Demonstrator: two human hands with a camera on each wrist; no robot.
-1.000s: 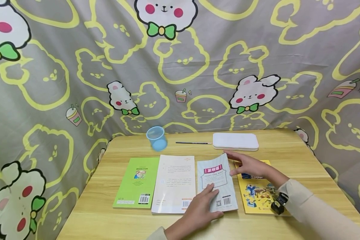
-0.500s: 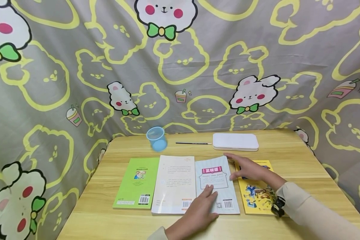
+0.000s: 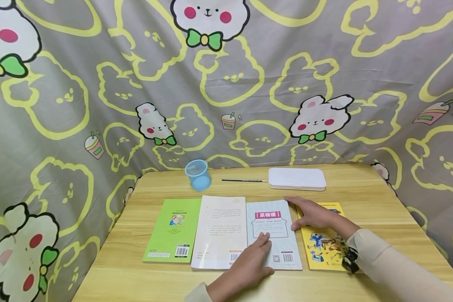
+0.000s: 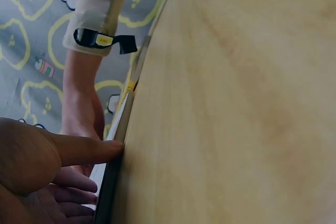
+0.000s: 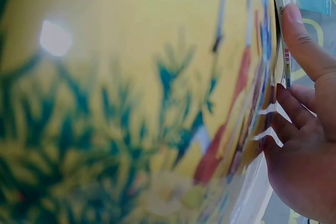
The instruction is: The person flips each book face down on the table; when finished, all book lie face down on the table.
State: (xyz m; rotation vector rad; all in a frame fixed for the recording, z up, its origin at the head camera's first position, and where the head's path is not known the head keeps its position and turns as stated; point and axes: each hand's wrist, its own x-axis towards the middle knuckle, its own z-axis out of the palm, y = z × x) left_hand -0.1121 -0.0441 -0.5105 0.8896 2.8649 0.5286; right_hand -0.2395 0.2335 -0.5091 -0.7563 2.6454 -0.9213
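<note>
Books: four are laid flat in a row on the table (image 3: 117, 272), namely, from left to right, the green book (image 3: 175, 241), the white book (image 3: 220, 230), the blue book (image 3: 281, 234) and the yellow book (image 3: 317, 262).
Blue book: it is placed third, its left edge set close along the white book; whether the two touch cannot be told. A narrow strip of table is seen between it and the yellow book. Its cover is marked with a pink title block and, low down, a barcode.
Left hand (image 3: 250, 263): it is rested on the blue book's lower left part, fingers extended, nothing clasped; the thumb is laid at the bottom edge.
Right hand (image 3: 314, 214): it is held at the blue book's upper right, fingers loosely spread, nothing gripped; the corner is met by a fingertip and the right edge by the thumb. Part of the yellow book is covered by it.
Right sleeve (image 3: 385, 251): a black strap (image 4: 100, 39) is worn over its cuff.
Back row: the blue cup (image 3: 198, 175), a dark stick (image 3: 243, 180) and the white case (image 3: 297, 178) are lined up, with the stick placed in the middle.
Backdrop: grey cloth (image 3: 245, 142) is hung behind, printed with yellow outlines and white rabbits.
</note>
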